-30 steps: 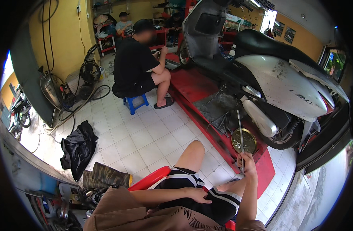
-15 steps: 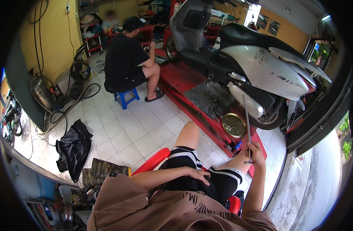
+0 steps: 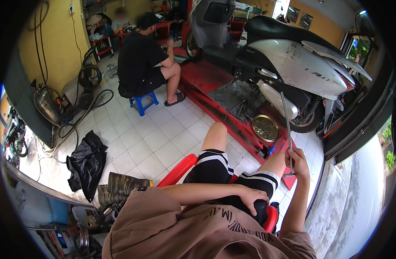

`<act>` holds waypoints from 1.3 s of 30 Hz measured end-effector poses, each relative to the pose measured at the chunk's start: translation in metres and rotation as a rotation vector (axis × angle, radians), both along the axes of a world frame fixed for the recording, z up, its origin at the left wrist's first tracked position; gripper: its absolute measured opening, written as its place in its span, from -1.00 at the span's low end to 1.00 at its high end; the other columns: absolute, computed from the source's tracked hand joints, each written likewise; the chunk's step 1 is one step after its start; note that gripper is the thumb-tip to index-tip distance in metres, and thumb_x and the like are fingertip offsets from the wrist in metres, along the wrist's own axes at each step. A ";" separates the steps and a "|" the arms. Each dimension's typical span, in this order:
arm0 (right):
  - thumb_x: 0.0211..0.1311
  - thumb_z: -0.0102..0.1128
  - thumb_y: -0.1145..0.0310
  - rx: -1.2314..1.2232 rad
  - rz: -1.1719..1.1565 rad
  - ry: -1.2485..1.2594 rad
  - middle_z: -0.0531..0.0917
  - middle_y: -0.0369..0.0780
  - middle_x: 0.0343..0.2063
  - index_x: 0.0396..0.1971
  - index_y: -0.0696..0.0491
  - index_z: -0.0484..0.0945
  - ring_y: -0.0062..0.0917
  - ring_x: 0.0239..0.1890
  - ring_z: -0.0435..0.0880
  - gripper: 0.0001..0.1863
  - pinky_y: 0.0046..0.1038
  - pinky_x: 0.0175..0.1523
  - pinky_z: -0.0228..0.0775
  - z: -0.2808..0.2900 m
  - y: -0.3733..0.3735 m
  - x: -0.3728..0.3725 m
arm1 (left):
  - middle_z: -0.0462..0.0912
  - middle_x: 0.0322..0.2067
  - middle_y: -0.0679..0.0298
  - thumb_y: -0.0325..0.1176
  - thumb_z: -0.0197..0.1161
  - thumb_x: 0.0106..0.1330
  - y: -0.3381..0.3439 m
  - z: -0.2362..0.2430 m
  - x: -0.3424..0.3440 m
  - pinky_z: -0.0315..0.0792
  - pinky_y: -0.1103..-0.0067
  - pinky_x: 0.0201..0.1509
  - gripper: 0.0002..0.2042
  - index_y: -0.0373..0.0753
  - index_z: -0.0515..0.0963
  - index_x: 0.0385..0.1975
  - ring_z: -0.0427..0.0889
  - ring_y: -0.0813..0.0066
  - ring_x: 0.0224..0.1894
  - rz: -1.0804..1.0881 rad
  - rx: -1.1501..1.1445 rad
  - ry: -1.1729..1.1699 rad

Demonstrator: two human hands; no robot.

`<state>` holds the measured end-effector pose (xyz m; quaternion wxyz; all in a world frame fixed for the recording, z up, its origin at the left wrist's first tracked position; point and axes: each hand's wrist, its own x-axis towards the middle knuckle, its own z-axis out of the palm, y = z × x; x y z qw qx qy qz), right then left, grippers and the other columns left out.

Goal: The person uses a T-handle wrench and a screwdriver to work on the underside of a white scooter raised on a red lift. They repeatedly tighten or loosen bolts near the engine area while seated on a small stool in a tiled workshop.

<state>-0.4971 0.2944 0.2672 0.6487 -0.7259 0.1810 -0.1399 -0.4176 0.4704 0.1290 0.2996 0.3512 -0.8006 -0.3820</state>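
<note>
On your left, a crumpled black sheet (image 3: 88, 162) lies on the white floor tiles (image 3: 135, 136) near a camouflage bundle (image 3: 127, 184); ahead of you, a person in black (image 3: 139, 62) sits on a blue stool (image 3: 142, 103).

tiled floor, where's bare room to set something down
White tiles lie bare between the black sheet and the red platform, this side of the blue stool. Crowded: the platform's near end, around the round pan and dark clutter.

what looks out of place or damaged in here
A black sheet lies crumpled on the white floor tiles, as if dropped there. The scooter also looks worn: dark marks, perhaps scuffs or dirt, dot its silver side panel.
</note>
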 end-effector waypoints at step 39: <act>0.07 0.01 0.29 -0.212 -0.383 0.607 0.63 0.16 -0.24 -0.15 0.16 0.63 -0.05 -0.10 0.63 -0.61 -0.25 0.05 0.43 -0.282 -0.295 0.167 | 0.70 -0.28 0.06 -0.24 0.24 0.24 -0.329 -0.151 0.286 0.52 0.41 -0.08 -0.72 -0.32 0.64 -0.20 0.68 0.21 -0.18 0.982 0.573 -0.414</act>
